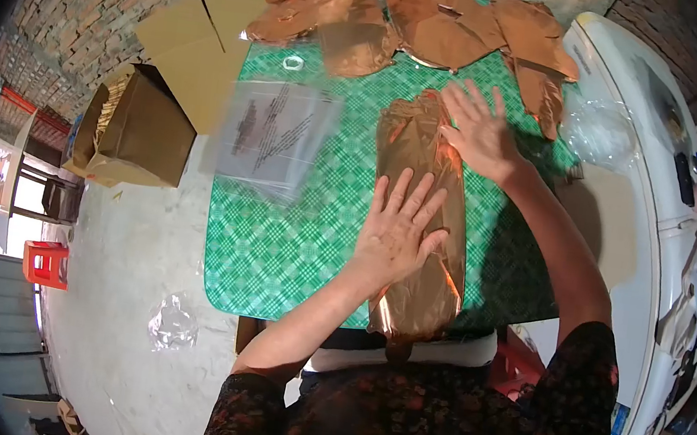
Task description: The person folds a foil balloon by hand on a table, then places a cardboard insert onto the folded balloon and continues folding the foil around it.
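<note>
- The green checked table [266, 251] fills the middle of the scene; its near edge is partly hidden by the person's forearms and dark floral top, and its right side lies in shadow.
- To the right, a white appliance [635, 183] stands beside the table; its outer side runs into the dark rim of the lens and is cut off.
- More copper foil pieces [442, 25] lie across the far edge, overlapping so that their separate outlines are hard to follow.
- On the left, beyond the table, a cardboard box [150, 132] sits on the floor, its contents mostly hidden by its walls.
- The long copper foil piece [414, 143] lies near to far on the table, under the left hand and just left of the right hand; its near end reaches the table's near edge.
- Left of it are what seem to be clear plastic packets [276, 135], their print too blurred to read.
- The left hand [398, 237] rests palm down on the foil's middle, fingers spread, gripping nothing.
- The right hand [480, 134] is at the foil's far right edge, fingers apart; whether it touches cannot be told.
</note>
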Available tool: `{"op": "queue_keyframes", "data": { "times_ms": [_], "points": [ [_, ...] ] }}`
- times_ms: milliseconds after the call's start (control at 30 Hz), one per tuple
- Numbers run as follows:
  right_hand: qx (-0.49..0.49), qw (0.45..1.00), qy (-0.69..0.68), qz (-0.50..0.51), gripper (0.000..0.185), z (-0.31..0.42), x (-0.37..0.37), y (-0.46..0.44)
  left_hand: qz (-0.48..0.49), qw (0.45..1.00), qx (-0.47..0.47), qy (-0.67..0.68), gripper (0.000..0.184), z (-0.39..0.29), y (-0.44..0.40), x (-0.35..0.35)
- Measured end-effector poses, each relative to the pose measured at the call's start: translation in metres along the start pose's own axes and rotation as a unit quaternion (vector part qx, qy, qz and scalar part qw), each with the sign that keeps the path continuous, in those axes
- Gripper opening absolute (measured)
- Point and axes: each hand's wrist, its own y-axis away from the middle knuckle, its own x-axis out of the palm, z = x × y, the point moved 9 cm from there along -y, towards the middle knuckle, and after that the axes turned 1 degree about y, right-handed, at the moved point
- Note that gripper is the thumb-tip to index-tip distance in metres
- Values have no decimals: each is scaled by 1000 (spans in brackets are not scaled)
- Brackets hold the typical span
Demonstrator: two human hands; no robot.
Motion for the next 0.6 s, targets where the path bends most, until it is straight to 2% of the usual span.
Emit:
{"op": "queue_keyframes", "data": {
  "times_ms": [167,200,267,333,433,533,600],
  "points": [
    [106,992,56,28,78,-27,-90,79,-11,1000,6,-8,70,-1,0,3],
    [154,982,62,93,73,-36,-101,105,-14,1000,8,-9,70,0,0,4],
    [291,935,18,202,75,-46,-143,140,-21,1000,5,-18,70,1,0,6],
    [223,964,103,100,75,-41,-168,192,-22,1000,4,-16,69,2,0,6],
    [281,921,166,212,73,-43,-166,245,-35,999,1,-19,67,4,2,2],
    [324,923,120,170,58,-59,-138,296,-44,999,10,5,67,1,1,2],
    [302,909,211,196,48,-50,-133,297,-46,999,14,-19,67,2,2,4]
  ]
}}
